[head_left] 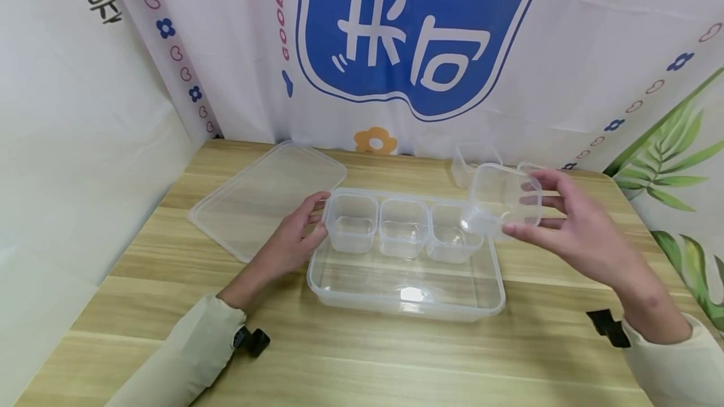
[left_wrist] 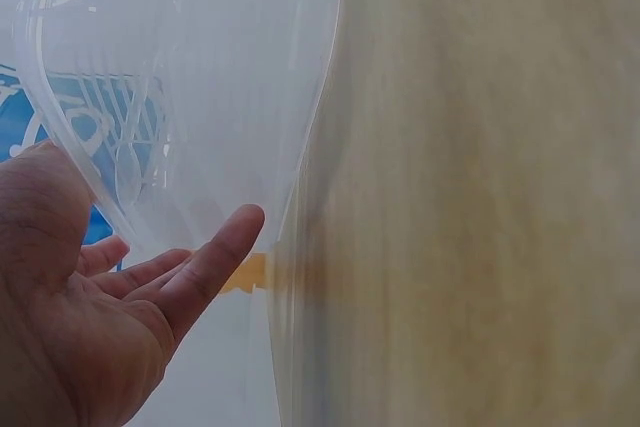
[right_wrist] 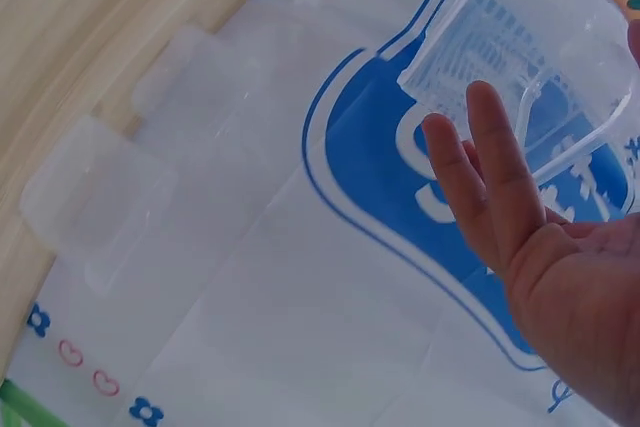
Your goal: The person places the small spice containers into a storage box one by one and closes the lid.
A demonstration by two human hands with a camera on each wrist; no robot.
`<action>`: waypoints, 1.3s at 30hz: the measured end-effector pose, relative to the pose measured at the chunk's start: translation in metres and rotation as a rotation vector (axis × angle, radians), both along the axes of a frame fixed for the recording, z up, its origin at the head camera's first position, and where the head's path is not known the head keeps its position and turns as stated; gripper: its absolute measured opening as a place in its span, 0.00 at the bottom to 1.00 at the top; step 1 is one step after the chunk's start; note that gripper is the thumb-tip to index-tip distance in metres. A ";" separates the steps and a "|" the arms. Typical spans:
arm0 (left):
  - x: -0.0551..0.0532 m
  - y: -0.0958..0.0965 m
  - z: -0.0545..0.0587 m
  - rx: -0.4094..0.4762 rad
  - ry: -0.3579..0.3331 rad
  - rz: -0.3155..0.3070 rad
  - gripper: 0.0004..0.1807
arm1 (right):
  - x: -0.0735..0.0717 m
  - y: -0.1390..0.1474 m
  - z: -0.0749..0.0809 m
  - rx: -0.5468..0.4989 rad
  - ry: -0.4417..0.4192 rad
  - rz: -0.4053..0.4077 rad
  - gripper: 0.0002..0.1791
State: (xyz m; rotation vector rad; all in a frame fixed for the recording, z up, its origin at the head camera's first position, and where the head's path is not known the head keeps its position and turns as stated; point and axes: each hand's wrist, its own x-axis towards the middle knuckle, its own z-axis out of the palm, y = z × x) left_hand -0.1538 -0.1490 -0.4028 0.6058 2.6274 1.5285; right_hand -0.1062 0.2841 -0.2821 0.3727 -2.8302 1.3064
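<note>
A large clear plastic container (head_left: 407,306) stands on the table with three small clear tubs in a row along its far side: a left tub (head_left: 352,240), a middle tub (head_left: 403,247) and a right tub (head_left: 452,251). My left hand (head_left: 291,234) rests against its far left corner, fingers loosely extended beside the wall in the left wrist view. Between the thumb and fingers of my right hand (head_left: 582,225) is another small tub (right_wrist: 540,37), held tilted above the container's far right corner. It overlaps the right tub's edge in the head view.
A flat translucent lid (head_left: 266,200) lies on the table (head_left: 373,363) at the left, partly behind my left hand. At the back right stands a small tub (head_left: 466,171), with another tub (right_wrist: 95,197) near it. A printed curtain (head_left: 243,49) hangs behind.
</note>
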 end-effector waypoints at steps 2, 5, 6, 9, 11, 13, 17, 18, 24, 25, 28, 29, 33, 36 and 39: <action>0.000 0.000 0.000 0.000 0.000 0.000 0.32 | 0.002 -0.008 0.000 -0.002 0.013 0.015 0.44; 0.000 0.000 0.000 -0.001 0.000 0.000 0.32 | 0.004 -0.020 -0.001 0.006 0.025 0.036 0.43; 0.000 0.000 0.000 -0.001 0.000 0.000 0.32 | 0.004 -0.024 -0.001 0.008 0.026 0.045 0.42; 0.000 0.000 -0.001 0.001 -0.001 0.000 0.32 | 0.006 -0.035 -0.004 0.019 0.020 0.081 0.43; 0.000 0.000 -0.001 0.002 -0.003 0.001 0.31 | 0.006 -0.041 -0.007 0.012 0.012 0.104 0.43; 0.000 0.000 -0.001 0.006 -0.004 -0.001 0.31 | 0.007 -0.046 -0.008 0.016 0.005 0.123 0.44; 0.000 0.000 -0.001 0.010 -0.007 -0.003 0.32 | 0.008 -0.060 -0.012 0.018 -0.005 0.148 0.45; 0.000 0.000 -0.001 0.011 -0.007 -0.004 0.32 | 0.009 -0.063 -0.013 0.019 -0.009 0.154 0.46; 0.000 0.000 -0.001 0.011 -0.006 -0.005 0.32 | 0.009 -0.084 -0.023 0.058 0.010 0.219 0.49; 0.000 0.000 -0.001 0.011 -0.005 -0.006 0.32 | 0.009 -0.087 -0.025 0.068 0.013 0.229 0.50; 0.000 -0.001 0.000 0.011 -0.004 -0.008 0.31 | 0.010 -0.097 -0.030 0.096 0.019 0.245 0.51; 0.000 -0.001 0.000 0.011 -0.005 -0.009 0.31 | 0.011 -0.100 -0.031 0.101 0.017 0.245 0.52; 0.000 -0.001 0.001 0.010 -0.010 -0.009 0.31 | 0.012 -0.112 -0.034 0.116 0.026 0.236 0.54; 0.000 -0.001 0.000 0.007 -0.009 -0.011 0.32 | 0.013 -0.119 -0.035 0.112 0.048 0.235 0.55; 0.000 -0.001 0.000 0.005 -0.010 -0.008 0.32 | 0.014 -0.124 -0.036 0.103 0.073 0.256 0.53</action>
